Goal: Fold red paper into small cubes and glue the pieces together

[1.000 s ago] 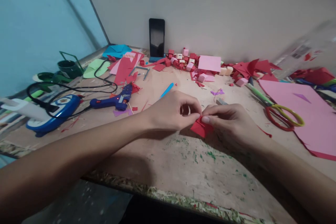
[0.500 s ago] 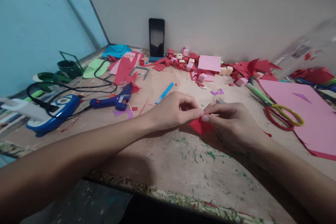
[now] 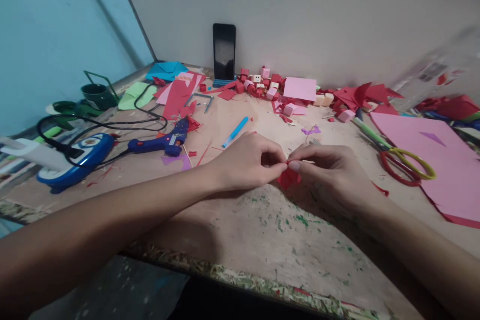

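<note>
Between my two hands is a small piece of red paper point(image 3: 289, 179), hanging just above the wooden table. My left hand point(image 3: 255, 162) pinches its upper left edge between thumb and index finger. Opposite it, my right hand point(image 3: 330, 170) grips the same paper with thumb and fingertips, so the tips nearly meet. The fingers hide the top of the paper, and its exact folds cannot be made out. Beyond my left hand lies a blue pen-like stick point(image 3: 235, 132). A purple paper scrap point(image 3: 312, 130) sits behind my right hand.
A blue glue gun point(image 3: 163, 143) with a black cord lies left, by a blue-white power strip point(image 3: 77, 160). Scissors point(image 3: 407, 166) rest on pink paper point(image 3: 450, 170) at right. Behind are small paper cubes point(image 3: 272, 93), a leaning phone point(image 3: 224, 52) and red paper scraps point(image 3: 176, 97).
The fingertips of both hands have shifted slightly on the red paper. Less of the paper shows now, and it looks narrower and more bent below the fingers.
</note>
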The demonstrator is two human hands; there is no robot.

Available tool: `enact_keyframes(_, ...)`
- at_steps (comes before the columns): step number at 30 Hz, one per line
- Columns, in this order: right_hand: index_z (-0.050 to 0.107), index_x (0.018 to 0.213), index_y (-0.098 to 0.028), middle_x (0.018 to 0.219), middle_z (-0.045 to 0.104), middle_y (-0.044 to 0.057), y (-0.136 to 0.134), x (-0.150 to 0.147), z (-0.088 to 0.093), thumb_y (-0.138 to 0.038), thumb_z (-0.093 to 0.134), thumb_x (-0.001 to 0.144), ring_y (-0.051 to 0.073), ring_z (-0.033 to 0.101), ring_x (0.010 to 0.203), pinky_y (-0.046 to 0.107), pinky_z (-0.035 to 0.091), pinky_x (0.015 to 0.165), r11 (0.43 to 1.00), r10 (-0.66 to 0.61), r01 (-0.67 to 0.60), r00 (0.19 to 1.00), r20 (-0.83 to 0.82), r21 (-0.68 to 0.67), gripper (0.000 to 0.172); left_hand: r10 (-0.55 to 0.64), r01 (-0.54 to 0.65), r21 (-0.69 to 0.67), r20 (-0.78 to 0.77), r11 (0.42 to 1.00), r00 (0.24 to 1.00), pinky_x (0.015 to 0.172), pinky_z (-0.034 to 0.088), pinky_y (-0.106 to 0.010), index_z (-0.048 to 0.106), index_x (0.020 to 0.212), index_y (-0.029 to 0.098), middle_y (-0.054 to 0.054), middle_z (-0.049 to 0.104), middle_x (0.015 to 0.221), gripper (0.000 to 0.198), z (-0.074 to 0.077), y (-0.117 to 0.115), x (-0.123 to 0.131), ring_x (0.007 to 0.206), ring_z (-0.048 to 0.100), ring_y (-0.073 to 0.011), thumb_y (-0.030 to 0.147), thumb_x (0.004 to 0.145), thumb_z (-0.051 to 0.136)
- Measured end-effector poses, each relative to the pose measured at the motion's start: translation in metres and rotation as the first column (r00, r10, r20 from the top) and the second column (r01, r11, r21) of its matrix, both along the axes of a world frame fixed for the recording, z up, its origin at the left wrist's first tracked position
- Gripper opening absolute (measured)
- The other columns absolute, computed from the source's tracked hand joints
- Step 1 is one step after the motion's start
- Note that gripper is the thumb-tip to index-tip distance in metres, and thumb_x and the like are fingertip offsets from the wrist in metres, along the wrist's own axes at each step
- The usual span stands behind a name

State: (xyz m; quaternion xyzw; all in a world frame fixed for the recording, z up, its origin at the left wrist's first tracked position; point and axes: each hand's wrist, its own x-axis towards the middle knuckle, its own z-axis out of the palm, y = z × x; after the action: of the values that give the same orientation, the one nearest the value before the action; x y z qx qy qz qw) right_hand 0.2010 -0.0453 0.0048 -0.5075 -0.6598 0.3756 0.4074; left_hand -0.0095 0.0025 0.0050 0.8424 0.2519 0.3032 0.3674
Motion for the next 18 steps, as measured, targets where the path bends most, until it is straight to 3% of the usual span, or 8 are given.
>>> enact_keyframes(7, 0.083, 0.077, -0.025, 0.081, 0.080, 0.002, -0.0024, -0.0017, -0.0014, -0.035, 0.083, 0.084, 0.017, 0.069, 0.074, 0.027, 0.052, 0.069, 0.999, -0.030, 0.029, 0.997, -0.076, -0.026, 0.012, -0.003, 0.007, -0.074, 0.058, 0.997, 0.998, 0.062, 0.047, -0.022, 0.080, 0.081, 0.012, -0.003, 0.077, 0.074, 0.017, 0.0015, 0.0000, 0.0009, 0.067, 0.064, -0.0113, 0.011, 0.085, 0.064)
enact_keyframes(14, 0.085, 0.075, -0.024, 0.079, 0.080, 0.005, -0.0009, -0.0030, 0.0024, -0.044, 0.080, 0.083, 0.020, 0.067, 0.070, 0.032, 0.052, 0.065, 0.991, -0.086, 0.086, 0.996, -0.002, -0.106, 0.022, 0.099, -0.069, -0.222, 0.129, 0.973, 0.987, 0.065, 0.050, -0.022, 0.075, 0.076, 0.012, -0.003, 0.074, 0.075, 0.013, 0.0053, 0.0063, 0.0015, 0.067, 0.064, -0.0108, 0.016, 0.086, 0.067)
enact_keyframes(18, 0.085, 0.077, -0.022, 0.078, 0.080, 0.005, -0.0006, -0.0019, -0.0014, -0.044, 0.079, 0.085, 0.020, 0.065, 0.068, 0.032, 0.050, 0.065, 0.992, -0.074, 0.074, 0.997, 0.008, -0.105, 0.024, 0.073, -0.043, -0.259, 0.108, 0.965, 0.991, 0.065, 0.049, -0.022, 0.072, 0.076, 0.013, -0.003, 0.072, 0.075, 0.014, 0.0047, 0.0066, 0.0022, 0.069, 0.063, -0.0115, 0.018, 0.087, 0.065)
